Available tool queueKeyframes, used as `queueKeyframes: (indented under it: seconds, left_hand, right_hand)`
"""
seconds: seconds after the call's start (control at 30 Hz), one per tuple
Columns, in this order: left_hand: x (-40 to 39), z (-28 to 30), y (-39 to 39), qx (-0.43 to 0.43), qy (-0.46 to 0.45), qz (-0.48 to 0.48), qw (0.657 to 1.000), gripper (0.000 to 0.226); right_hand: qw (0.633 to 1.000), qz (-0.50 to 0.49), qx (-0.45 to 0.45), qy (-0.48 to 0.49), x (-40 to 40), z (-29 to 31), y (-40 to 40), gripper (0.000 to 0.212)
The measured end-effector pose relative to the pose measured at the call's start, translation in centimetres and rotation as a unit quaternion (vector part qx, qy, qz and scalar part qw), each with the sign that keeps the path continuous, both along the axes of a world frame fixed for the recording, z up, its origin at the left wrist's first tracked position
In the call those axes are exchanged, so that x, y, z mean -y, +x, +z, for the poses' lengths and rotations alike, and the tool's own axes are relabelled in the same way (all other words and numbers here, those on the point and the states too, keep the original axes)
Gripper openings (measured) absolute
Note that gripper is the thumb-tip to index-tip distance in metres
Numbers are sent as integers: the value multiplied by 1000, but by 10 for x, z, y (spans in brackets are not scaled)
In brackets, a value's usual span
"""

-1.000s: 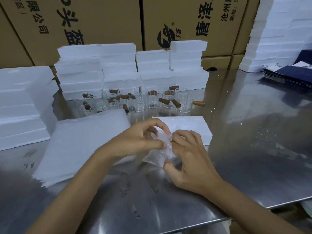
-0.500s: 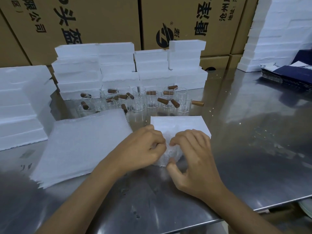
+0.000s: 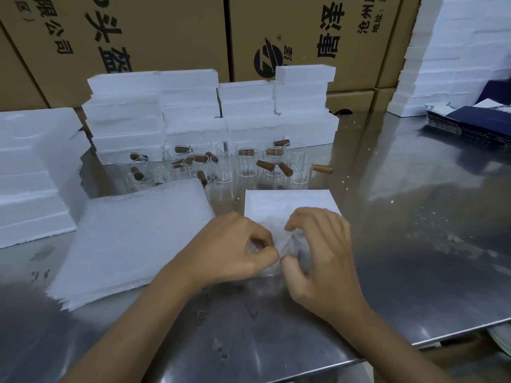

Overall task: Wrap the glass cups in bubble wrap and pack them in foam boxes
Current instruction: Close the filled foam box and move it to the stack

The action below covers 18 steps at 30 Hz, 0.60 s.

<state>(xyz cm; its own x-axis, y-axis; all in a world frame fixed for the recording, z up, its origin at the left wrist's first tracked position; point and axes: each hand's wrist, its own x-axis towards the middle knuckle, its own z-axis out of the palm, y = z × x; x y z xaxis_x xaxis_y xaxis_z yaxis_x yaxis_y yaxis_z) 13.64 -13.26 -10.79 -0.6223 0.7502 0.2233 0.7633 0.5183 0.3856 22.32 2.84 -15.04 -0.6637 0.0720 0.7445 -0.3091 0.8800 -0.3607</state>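
Observation:
A cup bundled in clear bubble wrap [image 3: 279, 244] lies on the steel table [image 3: 414, 258], mostly hidden between my hands. My left hand [image 3: 235, 250] pinches the wrap from the left with curled fingers. My right hand [image 3: 320, 250] curls round the bundle from the right, thumb underneath. Just behind them sits a white foam box [image 3: 287, 200]. A stack of bubble wrap sheets [image 3: 132, 244] lies to the left. Several glass cups with brown wooden handles [image 3: 249, 164] stand farther back.
Stacks of white foam boxes [image 3: 210, 111] line the back; more foam [image 3: 30, 172] fills the left side and the far right corner [image 3: 442, 64]. Brown cartons [image 3: 166, 31] form the wall behind. Dark blue flat boxes [image 3: 475, 123] lie at right. The table's front edge runs near my forearms.
The wrapped bundle came down from a raised position to the table in front of the foam box. Both hands closed tighter round it and the loose wrap got folded in.

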Motion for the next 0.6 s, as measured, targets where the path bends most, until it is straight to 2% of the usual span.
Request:
queueKeyframes:
  seconds: [0.13, 0.23, 0.3, 0.33, 0.47, 0.6]
  left_hand:
    - [-1, -1, 0, -99, 82, 31, 991, 40]
    - [-2, -7, 0, -134, 10, 42, 990, 59]
    - [-4, -16, 0, -124, -27, 32, 991, 67]
    - [-4, -19, 0, -113, -17, 27, 993, 66]
    - [-4, -15, -1, -69, 92, 44, 992, 56]
    - [-8, 2, -11, -62, 273, 102, 955, 48]
  right_hand:
    - [987, -96, -2, -130, -7, -4, -5, 34]
    - [960, -160, 23, -231, -18, -7, -14, 38]
    - [932, -191, 96, -294, -29, -8, -22, 33]
    - [922, -200, 134, -303, -34, -9, -26, 29]
    - [926, -216, 199, -236, -37, -8, -34, 21]
    - [920, -213, 204, -260, -36, -4, -32, 29]
